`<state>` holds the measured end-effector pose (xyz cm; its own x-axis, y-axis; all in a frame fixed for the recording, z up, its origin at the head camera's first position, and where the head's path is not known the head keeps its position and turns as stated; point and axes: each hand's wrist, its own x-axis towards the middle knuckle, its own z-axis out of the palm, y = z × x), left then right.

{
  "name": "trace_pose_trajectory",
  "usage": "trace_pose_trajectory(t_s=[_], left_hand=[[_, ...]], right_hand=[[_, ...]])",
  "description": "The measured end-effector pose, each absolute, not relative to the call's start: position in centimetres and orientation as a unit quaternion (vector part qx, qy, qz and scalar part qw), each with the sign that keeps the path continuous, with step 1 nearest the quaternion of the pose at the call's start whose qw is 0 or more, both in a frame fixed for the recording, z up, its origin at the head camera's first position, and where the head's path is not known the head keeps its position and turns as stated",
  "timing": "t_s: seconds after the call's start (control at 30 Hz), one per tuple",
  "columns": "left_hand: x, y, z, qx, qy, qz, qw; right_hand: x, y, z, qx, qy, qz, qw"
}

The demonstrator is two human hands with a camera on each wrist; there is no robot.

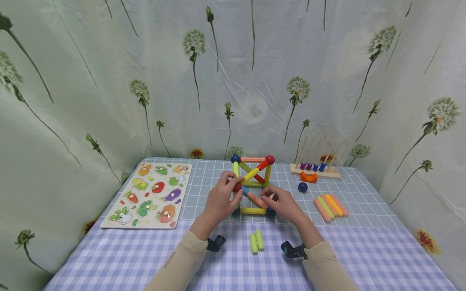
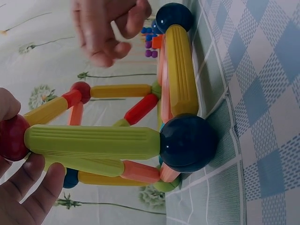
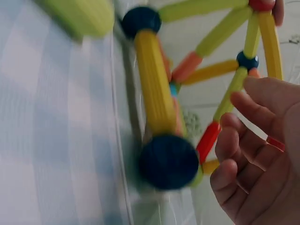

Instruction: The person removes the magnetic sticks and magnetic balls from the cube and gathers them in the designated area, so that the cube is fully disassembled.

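Observation:
A frame of coloured rods and balls stands in the middle of the table in the head view. At its upper front left corner my left hand (image 1: 217, 199) pinches a red ball (image 2: 14, 137) between thumb and fingers. From that ball a lime green rod (image 2: 93, 141) runs down to a navy ball (image 2: 187, 143), and a yellow rod (image 1: 251, 175) slants back to a red one. My right hand (image 1: 285, 204) is beside the frame's front right side, fingers loosely bent and nothing between them. Below it, a yellow rod (image 3: 154, 82) joins two navy balls along the base.
Two lime green rods (image 1: 254, 244) lie in front of the frame. To the right are a loose navy ball (image 1: 302, 187), an orange piece (image 1: 308, 178), several rods (image 1: 331, 207) and a pegged wooden stand (image 1: 333, 173). A vegetable puzzle board (image 1: 147, 194) lies on the left.

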<state>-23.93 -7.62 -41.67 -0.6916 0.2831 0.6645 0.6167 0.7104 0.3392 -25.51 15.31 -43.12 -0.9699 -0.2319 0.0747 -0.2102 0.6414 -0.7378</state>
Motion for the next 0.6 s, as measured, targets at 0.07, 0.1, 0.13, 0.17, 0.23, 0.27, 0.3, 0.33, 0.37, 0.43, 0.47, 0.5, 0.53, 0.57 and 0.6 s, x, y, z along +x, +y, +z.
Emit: trace_pose_trajectory(t_s=[0.07, 0.1, 0.13, 0.17, 0.23, 0.27, 0.3, 0.33, 0.37, 0.43, 0.47, 0.5, 0.53, 0.57, 0.6], left_hand=[[-23.9, -7.7, -41.6, -0.257, -0.875, -0.282, 0.297], [-23.9, -7.7, -41.6, -0.257, -0.875, -0.283, 0.297], [-23.9, -7.7, -41.6, -0.257, -0.875, -0.285, 0.296], [-23.9, -7.7, -41.6, -0.257, -0.874, -0.285, 0.296], [-23.9, -7.7, -41.6, -0.257, -0.875, -0.287, 0.295], [-23.9, -7.7, -41.6, -0.256, -0.875, -0.287, 0.295], [-23.9, -7.8, -41.6, -0.257, -0.875, -0.287, 0.294], [-23.9, -7.8, -41.7, -0.256, -0.875, -0.287, 0.294], [-23.9, -7.8, -41.7, -0.256, -0.875, -0.287, 0.295], [-23.9, -7.8, -41.7, -0.258, -0.874, -0.288, 0.296], [-23.9, -7.8, -41.7, -0.259, -0.873, -0.288, 0.297], [-23.9, -7.8, -41.7, -0.26, -0.872, -0.289, 0.297], [-23.9, -7.7, -41.7, -0.26, -0.872, -0.289, 0.298], [-23.9, -7.7, -41.7, -0.261, -0.871, -0.289, 0.299], [-23.9, -7.7, -41.7, -0.263, -0.871, -0.289, 0.299]], right_hand=[[-25.3, 14.7, -42.9, -0.119, 0.888, -0.445, 0.018], [-25.2, 14.5, -42.8, -0.118, 0.878, -0.464, 0.021], [-25.1, 14.2, -42.7, -0.114, 0.868, -0.483, 0.025], [-25.0, 14.0, -42.7, -0.114, 0.859, -0.498, 0.028], [-24.7, 13.6, -42.7, -0.116, 0.841, -0.527, 0.037], [-24.6, 13.5, -42.7, -0.119, 0.832, -0.54, 0.041], [-24.5, 13.4, -42.8, -0.123, 0.825, -0.55, 0.045], [-24.5, 13.3, -42.8, -0.126, 0.817, -0.56, 0.049], [-24.4, 13.2, -42.8, -0.129, 0.811, -0.568, 0.052], [-24.4, 13.0, -42.8, -0.132, 0.798, -0.585, 0.059], [-24.3, 12.9, -42.8, -0.133, 0.791, -0.593, 0.063], [-24.3, 12.8, -42.8, -0.133, 0.786, -0.6, 0.067], [-24.2, 12.7, -42.8, -0.132, 0.78, -0.608, 0.07], [-24.2, 12.6, -42.8, -0.13, 0.774, -0.615, 0.074], [-24.1, 12.6, -42.7, -0.13, 0.769, -0.621, 0.077]])
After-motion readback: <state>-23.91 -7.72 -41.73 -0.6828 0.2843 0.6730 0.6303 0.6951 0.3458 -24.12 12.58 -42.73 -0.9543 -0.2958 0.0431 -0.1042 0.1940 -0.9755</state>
